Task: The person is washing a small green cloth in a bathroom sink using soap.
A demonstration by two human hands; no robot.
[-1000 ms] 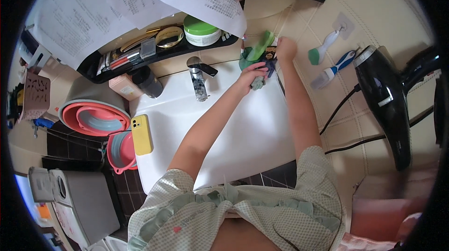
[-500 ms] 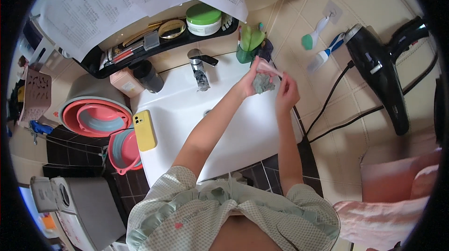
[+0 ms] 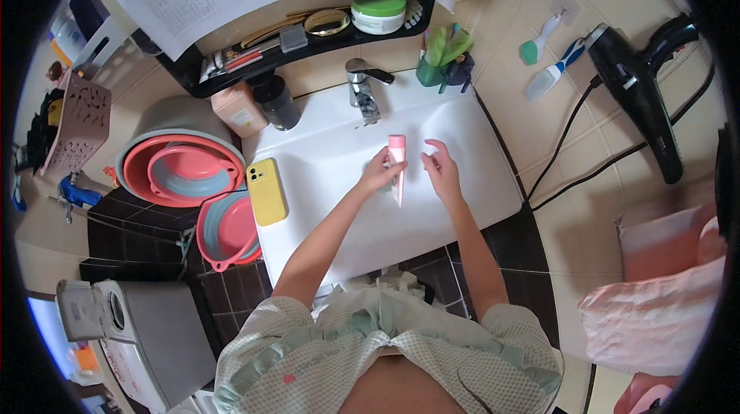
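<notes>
Over wht sink (image 3: 324, 153) nr beige wall-tiles (image 3: 505, 94): L hand (image 3: 377, 173) round pink tube (image 3: 397, 151), R hand (image 3: 442, 170) half-open, empty

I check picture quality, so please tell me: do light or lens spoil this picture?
Only mildly, in the head view: black corners; the dusty-pink basket appears slanted near the rim; the white sink is bright, softly shaded; the pink tube in the left hand has a clear outline.

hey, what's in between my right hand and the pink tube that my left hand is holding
In the head view, nothing lies between your right hand and the pink tube: just bare white sink.
</notes>
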